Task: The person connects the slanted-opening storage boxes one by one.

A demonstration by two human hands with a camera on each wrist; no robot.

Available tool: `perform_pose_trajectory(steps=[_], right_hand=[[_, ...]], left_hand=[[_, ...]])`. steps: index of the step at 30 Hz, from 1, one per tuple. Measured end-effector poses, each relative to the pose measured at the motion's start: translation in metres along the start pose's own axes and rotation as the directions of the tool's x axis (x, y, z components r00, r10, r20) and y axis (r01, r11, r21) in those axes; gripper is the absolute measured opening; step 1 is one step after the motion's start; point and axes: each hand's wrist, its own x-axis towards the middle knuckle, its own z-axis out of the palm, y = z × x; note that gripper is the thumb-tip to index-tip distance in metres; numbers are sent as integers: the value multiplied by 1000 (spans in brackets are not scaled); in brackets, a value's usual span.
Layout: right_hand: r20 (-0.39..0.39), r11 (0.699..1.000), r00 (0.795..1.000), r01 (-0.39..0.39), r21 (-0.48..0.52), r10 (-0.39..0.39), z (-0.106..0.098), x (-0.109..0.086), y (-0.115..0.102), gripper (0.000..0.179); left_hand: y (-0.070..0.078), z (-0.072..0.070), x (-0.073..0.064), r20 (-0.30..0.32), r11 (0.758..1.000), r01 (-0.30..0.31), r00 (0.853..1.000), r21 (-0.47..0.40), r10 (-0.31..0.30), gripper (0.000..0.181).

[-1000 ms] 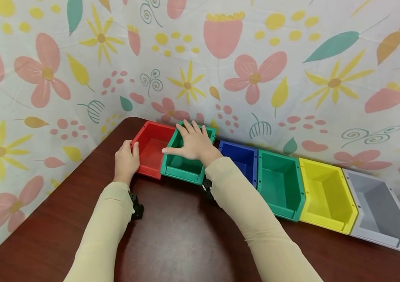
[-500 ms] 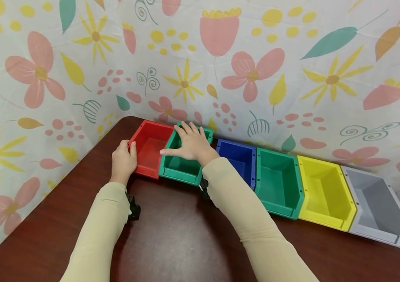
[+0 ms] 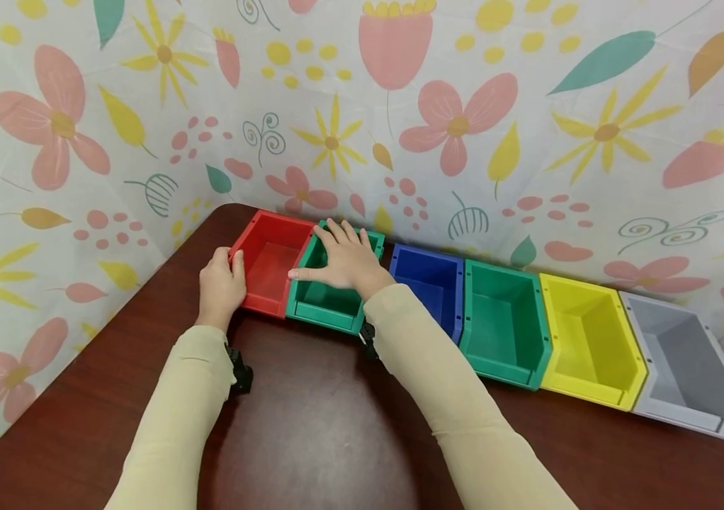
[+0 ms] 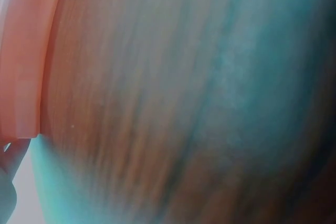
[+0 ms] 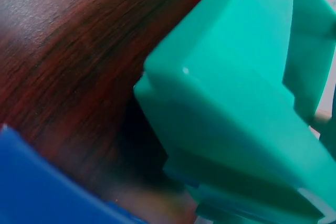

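Observation:
At the left end of a row of plastic bins, my left hand (image 3: 220, 287) grips the left side wall of the red bin (image 3: 270, 266), thumb over its rim. My right hand (image 3: 349, 263) lies spread over the neighbouring green bin (image 3: 326, 312); its fingers are straight and reach toward the back rim, with the thumb at the left rim. The red and green bins touch side by side. In the right wrist view the green bin's outer wall (image 5: 226, 93) fills much of the picture. The red bin's edge (image 4: 23, 56) shows in the left wrist view.
Right of a narrow gap stand a blue bin (image 3: 432, 290), a second green bin (image 3: 505, 326), a yellow bin (image 3: 588, 347) and a grey bin (image 3: 683, 368), side by side. Behind them hangs a flowered cloth (image 3: 336, 92). All rest on a dark wooden table (image 3: 311, 411).
The head view has shifted slightly. Both hands keep their places on the red and green bins, and the bins show no clear movement against each other.

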Motion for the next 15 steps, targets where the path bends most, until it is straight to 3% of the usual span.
perform_pose_trajectory(steps=[15], right_hand=[[0,1000,1000,-20,2,20,8,2,3,110]], left_hand=[[2,-2,-1,35,999,33,999,0,-33,41]])
